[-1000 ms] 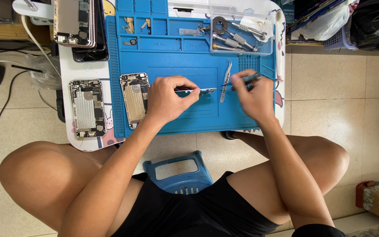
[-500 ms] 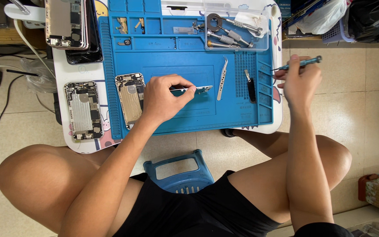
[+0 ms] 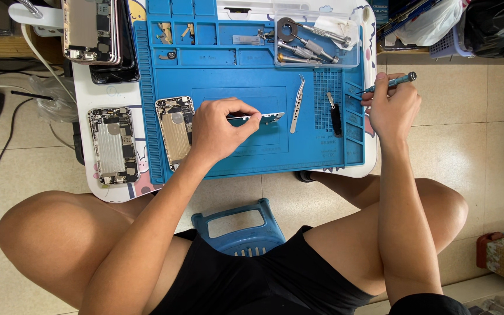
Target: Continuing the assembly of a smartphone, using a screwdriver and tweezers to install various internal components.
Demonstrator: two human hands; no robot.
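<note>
Head view is showing two bare hands working over a blue repair mat (image 3: 246, 157) on a small white table (image 3: 83, 87). The left hand (image 3: 214, 131) is curling its fingers closed, pinching one thin silvery phone part (image 3: 263, 117) between thumb and fingertips; the strip is sticking out to that hand's right, just above the mat's middle. The right hand (image 3: 393, 108) is hovering at the mat's right edge, closing in a pen grip around one teal screwdriver (image 3: 389, 84), whose tip is pointing toward the mat's small side compartments.

Between the hands, one pair of silver tweezers (image 3: 296, 104) and one small black tool (image 3: 336, 118) are lying on the mat, well apart from either hand. Two opened phone housings are lying to the left of the left hand: one (image 3: 175, 128) is touching its wrist side, on the mat, and one (image 3: 112, 144) is sitting farther out on the table. One stack of phones (image 3: 97, 32) is resting beyond them. One clear tray of drivers (image 3: 313, 41) is standing beyond the gap between the hands. One blue stool (image 3: 237, 224) is showing between the person's knees.
</note>
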